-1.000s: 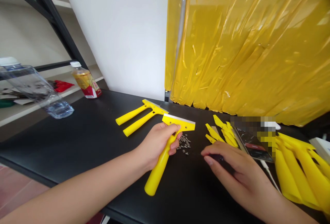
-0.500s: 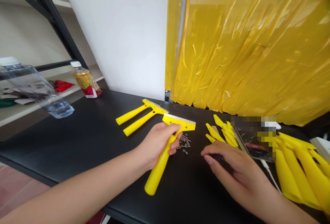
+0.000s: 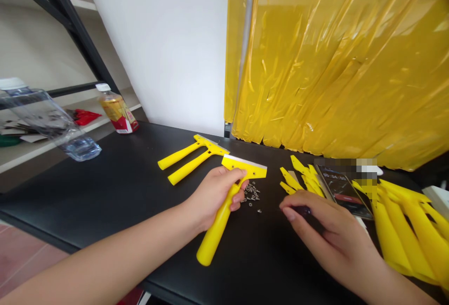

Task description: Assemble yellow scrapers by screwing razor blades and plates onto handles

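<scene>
My left hand (image 3: 217, 192) is wrapped round the neck of a yellow scraper (image 3: 213, 235), thumb on its head. The blade edge of this scraper faces away from me, and its handle slants down toward me. My right hand (image 3: 326, 230) hovers over the black table, thumb and forefinger pinched together. Something dark shows inside its curled fingers, too hidden to name. Between the hands lies a small pile of screws and nuts (image 3: 252, 192), with a single screw (image 3: 259, 211) apart from it. Two more scrapers (image 3: 189, 167) rest behind my left hand.
Flat yellow pieces (image 3: 310, 178) lie beyond my right hand, beside a phone (image 3: 345, 192). Several yellow handles (image 3: 403, 230) are heaped at the right. A clear bottle (image 3: 59, 122) and a drink bottle (image 3: 117, 111) stand at the left. Yellow plastic sheeting (image 3: 333, 61) hangs behind the table.
My right hand has shifted slightly right, still pinched. The single screw lies a little farther right, away from the pile. My left hand and the scraper have hardly moved.
</scene>
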The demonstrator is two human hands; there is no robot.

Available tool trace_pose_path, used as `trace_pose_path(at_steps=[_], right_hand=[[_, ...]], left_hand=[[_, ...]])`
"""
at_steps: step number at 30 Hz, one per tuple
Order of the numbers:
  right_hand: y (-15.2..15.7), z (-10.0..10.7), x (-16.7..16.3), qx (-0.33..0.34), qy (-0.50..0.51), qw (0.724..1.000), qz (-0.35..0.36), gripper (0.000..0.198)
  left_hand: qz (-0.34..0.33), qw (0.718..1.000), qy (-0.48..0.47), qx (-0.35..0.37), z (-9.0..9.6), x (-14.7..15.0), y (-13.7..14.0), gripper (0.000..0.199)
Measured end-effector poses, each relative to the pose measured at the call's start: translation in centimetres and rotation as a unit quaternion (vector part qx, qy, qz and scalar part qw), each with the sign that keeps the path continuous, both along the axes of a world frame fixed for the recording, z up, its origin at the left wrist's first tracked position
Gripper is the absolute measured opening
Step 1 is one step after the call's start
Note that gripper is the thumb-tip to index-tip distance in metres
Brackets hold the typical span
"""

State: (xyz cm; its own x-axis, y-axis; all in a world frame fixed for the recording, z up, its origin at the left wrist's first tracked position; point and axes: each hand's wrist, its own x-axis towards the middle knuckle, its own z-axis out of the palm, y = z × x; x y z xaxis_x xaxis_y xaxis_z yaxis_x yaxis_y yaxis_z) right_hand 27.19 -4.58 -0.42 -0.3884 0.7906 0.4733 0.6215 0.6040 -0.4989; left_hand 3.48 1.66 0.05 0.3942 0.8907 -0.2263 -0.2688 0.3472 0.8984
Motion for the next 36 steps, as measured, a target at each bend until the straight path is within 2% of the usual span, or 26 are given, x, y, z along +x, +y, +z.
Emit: trace_pose_path(at_steps=[14,27,32,36], right_hand=[[0.2,-0.5,0.0,-0.027,0.005,1.000,0.009,0.013],[0.2,-0.3,0.1,0.005,-0.005,1.000,0.020,0.014],[-0.3,0.4,0.7,0.042,0.010,0.999,-0.015,0.014],[-0.9,0.7,1.2,0.069,0.068,0.993,-0.063,0.016]], left_hand=[[-0.003,1.000,-0.009,-0.004,0.0,0.1,-0.1,0.026],[-0.013,1.000,-0.010,-0.002,-0.1,0.2,-0.1,0.025],[-0.005,1.000,0.026,-0.001,-0.2,0.1,-0.1,0.029],[-0.011,0.998,0.066,-0.002,-0.1,0.2,-0.4,0.031]])
